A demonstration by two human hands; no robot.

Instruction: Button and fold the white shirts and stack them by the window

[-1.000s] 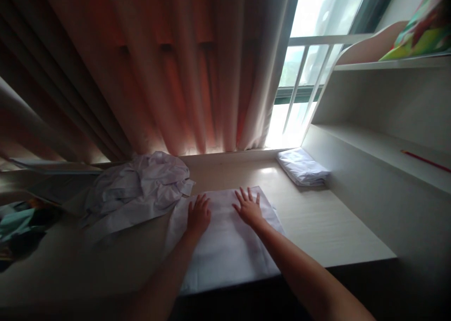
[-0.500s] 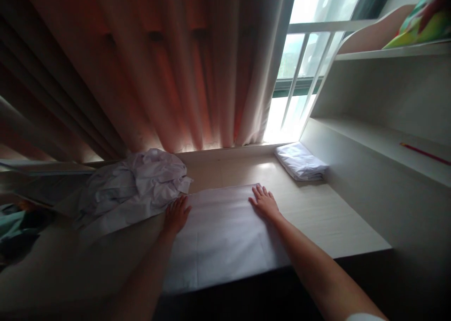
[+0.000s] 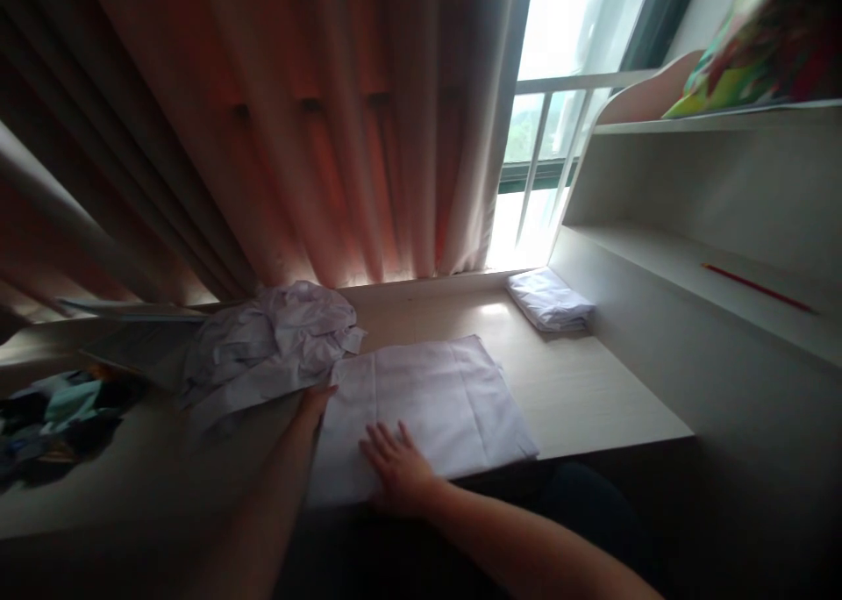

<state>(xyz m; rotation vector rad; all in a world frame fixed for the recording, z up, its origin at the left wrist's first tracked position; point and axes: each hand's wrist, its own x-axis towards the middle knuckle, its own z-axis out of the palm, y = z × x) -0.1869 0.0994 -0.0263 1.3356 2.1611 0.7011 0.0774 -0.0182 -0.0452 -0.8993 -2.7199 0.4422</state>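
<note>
A white cloth, folded into a flat rectangle with creases across it, lies on the light wooden desk top and reaches its front edge. My left hand is at the cloth's left side, its fingers closed on the edge and partly hidden. Flat on the cloth's lower left part rests my right hand, fingers spread. A crumpled white cloth is heaped just beyond my left hand. Toward the back right sits a smaller folded white cloth.
Long curtains hang behind the desk, beside a bright barred window. At right, a shelf unit holds a red pencil-like stick and, higher, a colourful printed item. Dark and green fabric pieces lie at far left.
My right hand has moved from the cloth's far right corner to its near left part. My left hand has closed at the left edge. The view has shifted slightly.
</note>
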